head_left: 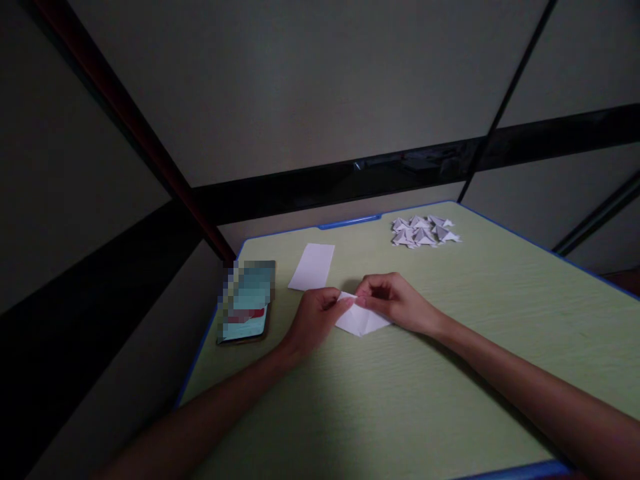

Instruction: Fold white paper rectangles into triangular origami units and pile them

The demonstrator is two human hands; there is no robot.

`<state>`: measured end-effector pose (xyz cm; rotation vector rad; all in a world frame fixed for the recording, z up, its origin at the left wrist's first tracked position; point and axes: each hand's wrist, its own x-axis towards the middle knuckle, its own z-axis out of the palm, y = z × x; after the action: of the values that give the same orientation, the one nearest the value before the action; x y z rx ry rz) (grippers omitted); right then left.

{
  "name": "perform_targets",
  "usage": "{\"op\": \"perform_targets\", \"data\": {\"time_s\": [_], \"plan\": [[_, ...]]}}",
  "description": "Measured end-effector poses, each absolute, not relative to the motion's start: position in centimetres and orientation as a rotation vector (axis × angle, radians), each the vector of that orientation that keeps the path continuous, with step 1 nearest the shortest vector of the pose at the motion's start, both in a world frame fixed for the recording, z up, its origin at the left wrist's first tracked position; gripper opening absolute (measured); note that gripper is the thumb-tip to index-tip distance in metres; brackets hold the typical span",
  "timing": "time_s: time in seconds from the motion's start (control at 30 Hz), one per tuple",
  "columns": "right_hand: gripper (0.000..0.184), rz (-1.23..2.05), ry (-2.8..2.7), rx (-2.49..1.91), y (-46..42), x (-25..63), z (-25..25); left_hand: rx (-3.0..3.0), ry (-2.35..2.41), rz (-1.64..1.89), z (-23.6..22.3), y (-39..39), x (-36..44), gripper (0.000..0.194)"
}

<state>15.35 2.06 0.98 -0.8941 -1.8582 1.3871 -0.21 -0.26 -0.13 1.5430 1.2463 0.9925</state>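
Observation:
Between my hands, low over the middle of the table, is a white folded paper [361,321] with crease lines and a point facing me. My left hand [316,317] pinches its upper left edge, thumb on top. On the upper right edge, my right hand [393,300] grips with its thumb beside the left thumb and fingers curled behind. The paper's far side is hidden by the fingers. Just beyond my left hand lies a flat white rectangular paper [313,265].
A phone [247,303] with a lit, partly pixelated screen lies at the table's left edge. Several small folded paper figures [423,231] sit in two rows at the back right. The light green table [475,287] has a blue rim and stands against a panelled wall [330,87].

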Motion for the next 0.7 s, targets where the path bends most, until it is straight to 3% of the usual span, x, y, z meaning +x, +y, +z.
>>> {"op": "perform_targets", "data": {"time_s": [0.3, 0.43, 0.57, 0.7], "plan": [[0.012, 1.361, -1.883, -0.905, 2.0, 15.3, 1.0, 1.568, 1.249, 1.071, 0.2, -0.4, -0.3, 0.021], [0.009, 1.099, -1.87, -0.79, 2.2, 15.7, 1.4, 1.504, 1.305, 1.176, 0.4, -0.1, -0.5, 0.021], [0.018, 0.815, -2.124, -0.516, 2.5, 16.6, 1.6, 1.44, 1.368, 1.194, 0.4, 0.3, -0.8, 0.023], [0.011, 0.648, -2.25, -0.455, 2.5, 16.7, 1.2, 1.488, 1.391, 1.179, 0.3, 0.4, -0.9, 0.024]]}}
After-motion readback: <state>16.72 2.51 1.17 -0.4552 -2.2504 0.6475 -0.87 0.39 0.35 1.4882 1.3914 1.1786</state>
